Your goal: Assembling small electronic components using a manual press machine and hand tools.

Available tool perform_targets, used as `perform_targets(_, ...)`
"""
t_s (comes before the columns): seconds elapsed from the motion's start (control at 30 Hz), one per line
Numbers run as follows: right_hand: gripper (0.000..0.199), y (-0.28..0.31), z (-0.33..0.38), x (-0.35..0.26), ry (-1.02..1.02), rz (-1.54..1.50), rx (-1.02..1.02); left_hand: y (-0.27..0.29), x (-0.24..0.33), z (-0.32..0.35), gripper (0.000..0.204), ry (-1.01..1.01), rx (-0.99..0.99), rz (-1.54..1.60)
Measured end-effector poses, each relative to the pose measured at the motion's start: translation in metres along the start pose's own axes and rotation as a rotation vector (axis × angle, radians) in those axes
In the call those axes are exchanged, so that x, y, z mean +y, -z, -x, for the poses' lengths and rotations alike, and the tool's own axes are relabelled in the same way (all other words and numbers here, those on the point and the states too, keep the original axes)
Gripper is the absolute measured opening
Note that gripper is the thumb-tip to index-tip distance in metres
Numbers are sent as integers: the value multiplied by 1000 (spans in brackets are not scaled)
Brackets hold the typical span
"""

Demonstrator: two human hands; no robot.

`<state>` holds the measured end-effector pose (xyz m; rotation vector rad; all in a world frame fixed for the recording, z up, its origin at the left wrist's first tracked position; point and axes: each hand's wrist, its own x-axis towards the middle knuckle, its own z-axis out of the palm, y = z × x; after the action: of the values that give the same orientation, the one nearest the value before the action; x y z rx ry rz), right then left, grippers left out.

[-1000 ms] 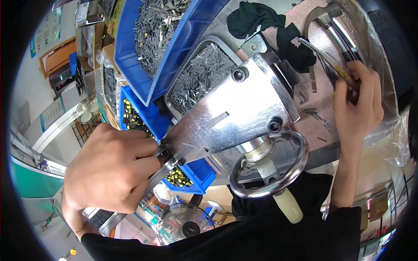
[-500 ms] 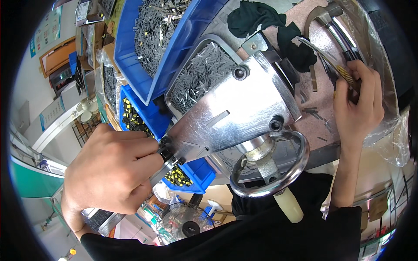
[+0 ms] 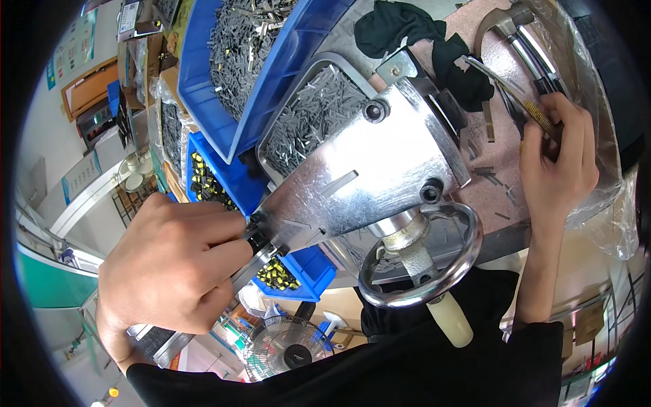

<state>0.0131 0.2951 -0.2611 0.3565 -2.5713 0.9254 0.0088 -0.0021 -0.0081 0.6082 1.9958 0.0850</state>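
My left hand [image 3: 173, 261] pinches a small black part [image 3: 253, 234] against the left tip of a shiny metal press plate [image 3: 359, 183]. A chrome handwheel [image 3: 424, 261] with a cream handle [image 3: 451, 319] hangs below the plate. At the upper right, my right hand [image 3: 556, 163] rests on the pinkish table and grips a thin metal tool with a brass-coloured knurled section [image 3: 539, 115]. Small metal strips lie scattered beside that hand.
Blue bins hold grey metal strips [image 3: 237, 41] and small yellow-and-black parts [image 3: 203, 183]. A metal tray of grey strips [image 3: 312, 115] sits under the press plate. A black cloth [image 3: 393, 27], a hammer [image 3: 515, 27] and clear plastic film [image 3: 603, 217] lie at the upper right.
My left hand has shifted very slightly at the tip of the plate. My right hand stays where it was.
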Motion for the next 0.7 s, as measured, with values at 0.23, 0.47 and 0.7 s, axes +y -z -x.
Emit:
perform_targets(0.23,26,-1,1,0,9,4,5,0,2,-7,14,29,-38,-33)
perform_targets(0.47,29,1,2,1,-23,15,1,1,3,-4,19,-4,11,-54)
perform_targets(0.7,29,-2,1,0,-3,12,3,1,2,-5,25,43,-52,-60)
